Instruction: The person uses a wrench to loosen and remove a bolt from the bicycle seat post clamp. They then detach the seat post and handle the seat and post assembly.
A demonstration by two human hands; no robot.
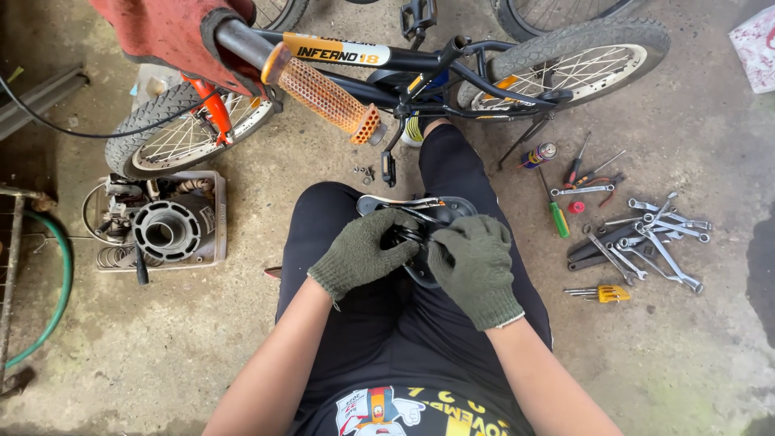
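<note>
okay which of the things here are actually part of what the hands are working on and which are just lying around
In hand:
- black bicycle saddle with metal rails, on the lap
- left hand in green knit glove
- right hand in green knit glove

Lying about:
- pile of steel spanners
- green-handled screwdriver
- small spray can
- grey tray of engine parts
- green hose

Both hands wear knitted olive-green work gloves, the left hand [359, 252] and the right hand [475, 265] alike, with ribbed cuffs, the right cuff edged pale; forearms are bare; black trousers; a black shirt bears a colourful cartoon print.
</note>
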